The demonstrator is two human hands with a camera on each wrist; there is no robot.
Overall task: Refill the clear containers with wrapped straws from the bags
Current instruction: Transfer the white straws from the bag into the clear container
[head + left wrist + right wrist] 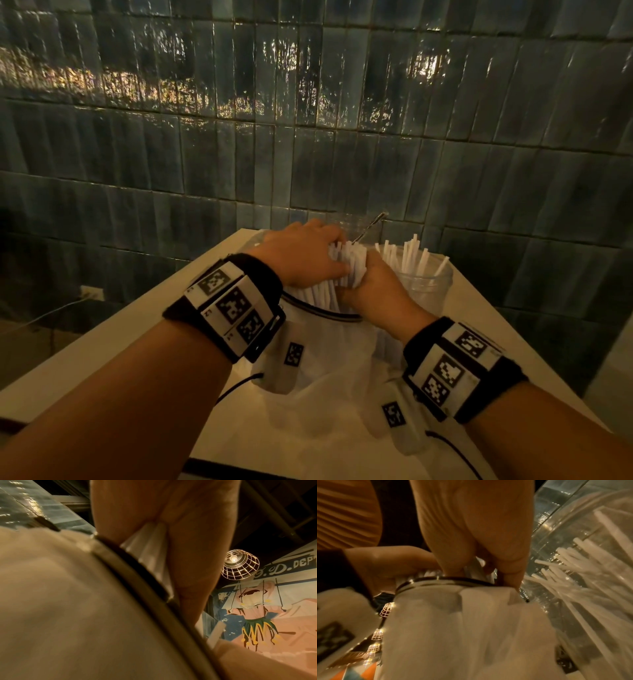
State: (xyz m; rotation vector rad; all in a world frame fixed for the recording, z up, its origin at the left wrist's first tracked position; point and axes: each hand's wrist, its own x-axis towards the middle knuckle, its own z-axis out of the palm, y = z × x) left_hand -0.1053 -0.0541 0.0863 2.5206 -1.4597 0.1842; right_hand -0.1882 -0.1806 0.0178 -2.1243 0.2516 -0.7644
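- Head view: both hands close round one thick bundle of white paper-wrapped straws, the left hand cupping it from the left, the right hand clasping it lower from the right. The bundle stands half out of the mouth of a translucent white plastic bag with a dark rim strip, which lies on the pale cream desk. Two hands likely keep the loose straws squared together. Just right of it stands a clear round plastic container, already holding a sparse fan of upright straws, near enough for a short transfer.
- Left wrist view: the fingers curl round a few straws emerging above the bag's dark rim; a wire-cage ceiling lamp and a painted wall mural show behind.
- Right wrist view: the right fingers grip straws at the bag mouth, the container's clear wall touching or just beside it.
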